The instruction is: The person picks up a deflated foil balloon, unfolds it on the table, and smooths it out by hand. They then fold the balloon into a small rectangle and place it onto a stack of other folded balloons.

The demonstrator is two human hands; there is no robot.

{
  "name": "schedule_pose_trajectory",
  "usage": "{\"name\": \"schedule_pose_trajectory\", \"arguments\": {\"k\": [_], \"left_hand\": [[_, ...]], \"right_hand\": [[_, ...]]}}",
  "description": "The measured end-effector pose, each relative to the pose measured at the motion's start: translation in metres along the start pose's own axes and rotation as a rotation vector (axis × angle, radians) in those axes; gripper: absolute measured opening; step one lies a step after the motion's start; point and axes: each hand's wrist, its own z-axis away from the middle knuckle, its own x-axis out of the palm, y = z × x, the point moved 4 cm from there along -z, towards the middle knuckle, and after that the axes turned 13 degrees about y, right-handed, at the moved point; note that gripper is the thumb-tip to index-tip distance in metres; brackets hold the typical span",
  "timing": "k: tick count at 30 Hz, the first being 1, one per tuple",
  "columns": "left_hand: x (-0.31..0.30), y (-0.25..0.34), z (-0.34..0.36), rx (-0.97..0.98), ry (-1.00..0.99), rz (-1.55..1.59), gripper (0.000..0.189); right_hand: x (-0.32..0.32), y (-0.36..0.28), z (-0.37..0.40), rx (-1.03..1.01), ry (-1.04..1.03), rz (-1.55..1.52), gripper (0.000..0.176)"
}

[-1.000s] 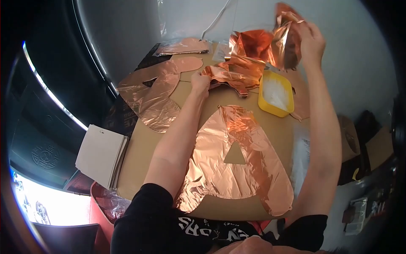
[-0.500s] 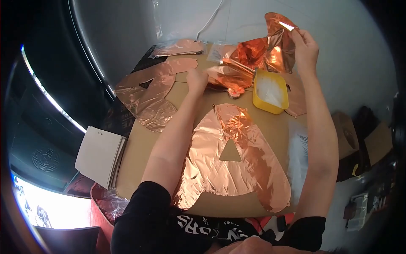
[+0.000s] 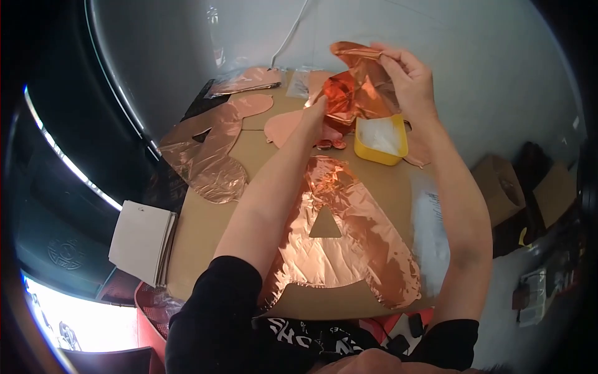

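Note:
My right hand (image 3: 412, 81) pinches the upper edge of a rose-gold foil balloon (image 3: 372, 90), holding it raised at the back of the table. Lower on the left, my left hand (image 3: 316, 118) is closed on the same balloon's crumpled part; its fingertips are partly hidden. Just below the foil stands a yellow tub (image 3: 381, 156) with white, clear-looking material inside. A flat A-shaped foil balloon (image 3: 324, 262) lies in front of me. To its left is an R-shaped foil balloon (image 3: 215, 171). A flat foil piece (image 3: 283, 126) shows beside my left wrist.
Folded foil in clear bags (image 3: 252, 81) lies at the back left. A stack of pale cards (image 3: 142, 240) sits at the left edge. Clear plastic bags (image 3: 430, 227) lie along the right. Cardboard boxes (image 3: 498, 187) stand beyond the table (image 3: 182, 274).
My right hand has moved left and a little down with the foil balloon. My left hand has moved right, closer to it, and the foil is bunched nearer together.

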Motion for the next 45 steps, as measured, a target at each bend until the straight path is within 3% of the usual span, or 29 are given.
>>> {"name": "schedule_pose_trajectory", "arguments": {"k": [3, 4, 7, 9, 12, 16, 19, 20, 23, 24, 27, 30, 33, 35, 39, 43, 44, 45], "left_hand": [[0.013, -0.002, -0.022, -0.13, -0.027, -0.013, 0.039], [0.013, -0.002, -0.027, -0.051, 0.007, 0.123, 0.031], [0.015, 0.007, -0.041, -0.178, -0.054, 0.443, 0.029], [0.012, 0.011, -0.058, -0.095, -0.11, 0.488, 0.028], [0.006, 0.018, -0.096, -0.128, -0.151, 0.577, 0.028], [-0.001, 0.029, -0.1, -0.167, 0.007, 0.624, 0.031], [-0.001, 0.023, -0.128, -0.049, -0.128, 0.555, 0.03], [0.003, 0.022, -0.144, -0.213, -0.155, 0.735, 0.029], [-0.009, 0.037, -0.115, -0.095, -0.042, 0.66, 0.028], [-0.012, 0.046, -0.1, -0.152, 0.085, 0.637, 0.03], [-0.018, 0.047, -0.09, 0.003, 0.034, 0.548, 0.04], [-0.012, 0.05, -0.095, -0.01, -0.072, 0.406, 0.053], [-0.006, 0.056, -0.092, 0.055, -0.193, 0.046, 0.06], [-0.012, 0.055, -0.098, 0.026, -0.269, -0.018, 0.063], [-0.022, 0.07, -0.062, 0.319, -0.078, -0.433, 0.065], [-0.026, 0.085, -0.018, 0.514, -0.338, -0.749, 0.042], [-0.025, 0.085, 0.003, 0.528, -0.243, -0.79, 0.047], [-0.027, 0.083, 0.03, 0.431, -0.284, -0.796, 0.055]], "right_hand": [[-0.007, -0.019, 0.006, -0.04, -0.052, -0.016, 0.018], [-0.016, -0.027, 0.005, -0.059, -0.043, 0.029, 0.017], [-0.065, -0.048, -0.009, 0.052, 0.089, 0.189, 0.016], [-0.108, -0.052, -0.025, 0.071, 0.232, 0.043, 0.027], [-0.153, -0.08, -0.028, -0.02, 0.316, -0.024, 0.028], [-0.194, -0.116, -0.021, -0.055, 0.36, -0.03, 0.031], [-0.195, -0.125, -0.011, -0.032, 0.379, -0.035, 0.031], [-0.19, -0.123, -0.005, -0.017, 0.354, -0.013, 0.031], [-0.177, -0.126, 0.006, -0.043, 0.324, -0.002, 0.024], [-0.183, -0.129, 0.005, -0.066, 0.323, -0.004, 0.025], [-0.196, -0.138, 0.0, -0.088, 0.318, -0.082, 0.027], [-0.186, -0.14, 0.004, -0.048, 0.304, -0.091, 0.027], [-0.164, -0.134, 0.015, -0.025, 0.229, -0.046, 0.026], [-0.158, -0.131, 0.018, -0.028, 0.143, -0.094, 0.027], [-0.131, -0.142, 0.027, -0.035, 0.117, -0.064, 0.025], [-0.114, -0.145, 0.037, -0.009, 0.116, -0.073, 0.023], [-0.109, -0.147, 0.041, -0.004, 0.118, -0.083, 0.023], [-0.104, -0.149, 0.045, 0.0, 0.12, -0.091, 0.023]]}}
